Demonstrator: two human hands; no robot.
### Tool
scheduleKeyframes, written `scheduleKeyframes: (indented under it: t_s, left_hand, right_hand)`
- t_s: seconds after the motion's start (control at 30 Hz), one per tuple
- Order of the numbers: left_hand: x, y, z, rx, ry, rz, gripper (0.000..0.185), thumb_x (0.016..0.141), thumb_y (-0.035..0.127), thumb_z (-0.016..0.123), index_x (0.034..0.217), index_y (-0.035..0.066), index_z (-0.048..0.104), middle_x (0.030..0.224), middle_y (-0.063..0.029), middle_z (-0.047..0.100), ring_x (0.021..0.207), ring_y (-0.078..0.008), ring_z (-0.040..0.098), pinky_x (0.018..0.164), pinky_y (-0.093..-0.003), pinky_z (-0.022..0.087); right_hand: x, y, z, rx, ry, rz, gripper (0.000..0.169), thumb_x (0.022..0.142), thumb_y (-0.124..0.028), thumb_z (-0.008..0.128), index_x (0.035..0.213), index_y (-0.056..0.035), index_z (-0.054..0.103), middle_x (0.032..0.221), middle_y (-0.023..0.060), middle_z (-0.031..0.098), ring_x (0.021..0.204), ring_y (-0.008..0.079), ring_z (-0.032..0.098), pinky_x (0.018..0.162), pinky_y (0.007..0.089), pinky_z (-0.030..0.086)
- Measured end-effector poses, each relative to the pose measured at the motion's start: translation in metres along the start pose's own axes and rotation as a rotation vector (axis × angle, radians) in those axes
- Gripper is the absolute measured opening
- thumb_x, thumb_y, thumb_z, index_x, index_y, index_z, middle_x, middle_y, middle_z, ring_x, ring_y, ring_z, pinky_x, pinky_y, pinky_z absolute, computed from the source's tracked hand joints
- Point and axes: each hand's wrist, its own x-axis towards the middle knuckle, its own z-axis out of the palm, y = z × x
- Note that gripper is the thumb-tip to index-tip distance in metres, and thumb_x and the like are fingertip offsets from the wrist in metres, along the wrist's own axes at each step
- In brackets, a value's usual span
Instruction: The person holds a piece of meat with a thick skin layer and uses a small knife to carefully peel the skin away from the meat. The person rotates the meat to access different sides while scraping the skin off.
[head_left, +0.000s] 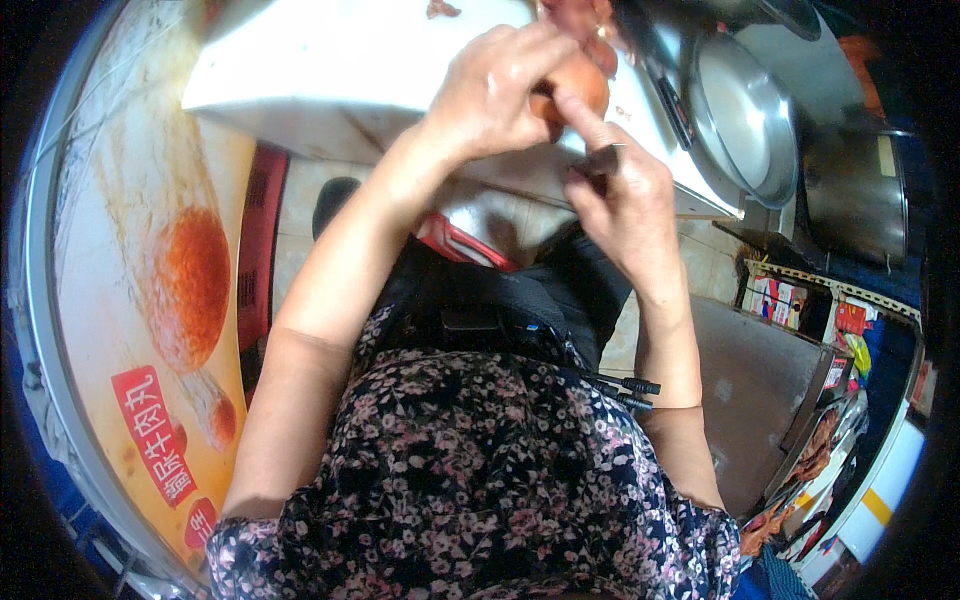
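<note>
My left hand (499, 90) is closed around a round orange-red fruit or vegetable (589, 79), perhaps a tomato, above the front edge of a white board (315, 60). Against its near side rests the index finger of my right hand (630, 187). A small dark, blade-like tool (604, 159) sits between that hand's fingers and thumb; its shape is mostly hidden. Just beyond the fruit or vegetable lie pieces of raw reddish meat (574, 19), and a smaller meat scrap (444, 8) is farther left on the board.
To the right, a black-handled tool (675, 112) lies near a wide metal bowl (742, 112). A metal pot (855, 195) stands past it, above a shelf (832, 281) with packages. A red container (465, 240) is below the board. A printed panel (150, 262) bearing writing runs along the left.
</note>
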Motion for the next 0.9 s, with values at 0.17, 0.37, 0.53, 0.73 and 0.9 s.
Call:
scheduleKeyframes:
  t_s: [0.17,0.37,0.53,0.73,0.9]
  left_hand:
    - [0.003,0.002,0.000,-0.023,0.029,-0.001,0.061,0.071,0.015,0.081,0.130,0.003,0.067,0.125,-0.0211,0.070,0.120,-0.0418,0.065,0.104,-0.0482,0.052]
    - [0.000,-0.001,0.000,-0.011,0.026,0.002,0.067,0.068,0.019,0.084,0.130,0.003,0.066,0.125,-0.0196,0.070,0.120,-0.0409,0.065,0.105,-0.0484,0.051]
    - [0.003,0.004,-0.002,-0.017,-0.008,-0.019,0.073,0.062,0.018,0.086,0.130,0.004,0.066,0.125,-0.0195,0.070,0.120,-0.0403,0.065,0.104,-0.0476,0.052]
    - [0.001,0.005,-0.003,-0.024,-0.008,-0.036,0.073,0.061,0.017,0.085,0.130,0.005,0.066,0.125,-0.0195,0.069,0.119,-0.0402,0.065,0.103,-0.0467,0.052]
    - [0.000,0.003,-0.003,-0.018,0.009,-0.025,0.073,0.061,0.019,0.087,0.130,0.005,0.066,0.125,-0.0195,0.069,0.118,-0.0401,0.065,0.102,-0.0463,0.053]
  right_hand:
    - [-0.002,0.007,0.011,-0.204,0.021,-0.057,0.088,0.074,0.006,0.072,0.154,-0.0223,0.050,0.101,0.0128,0.069,0.084,0.0353,0.071,0.074,0.0454,0.060]
    - [0.001,0.007,0.011,-0.234,0.029,-0.034,0.086,0.073,0.004,0.073,0.152,-0.0224,0.052,0.099,0.0128,0.070,0.084,0.0352,0.072,0.072,0.0458,0.060]
    - [-0.001,0.012,0.011,-0.189,0.054,-0.001,0.084,0.073,0.003,0.074,0.151,-0.0215,0.054,0.103,0.0140,0.071,0.090,0.0362,0.072,0.078,0.0453,0.061]
    - [-0.004,0.015,0.010,-0.168,0.067,0.040,0.085,0.073,0.003,0.074,0.151,-0.0204,0.054,0.108,0.0164,0.072,0.095,0.0379,0.072,0.085,0.0453,0.060]
    - [-0.009,0.007,0.004,-0.119,0.016,0.114,0.084,0.074,0.004,0.073,0.152,-0.0190,0.053,0.107,0.0167,0.072,0.095,0.0372,0.072,0.086,0.0439,0.060]
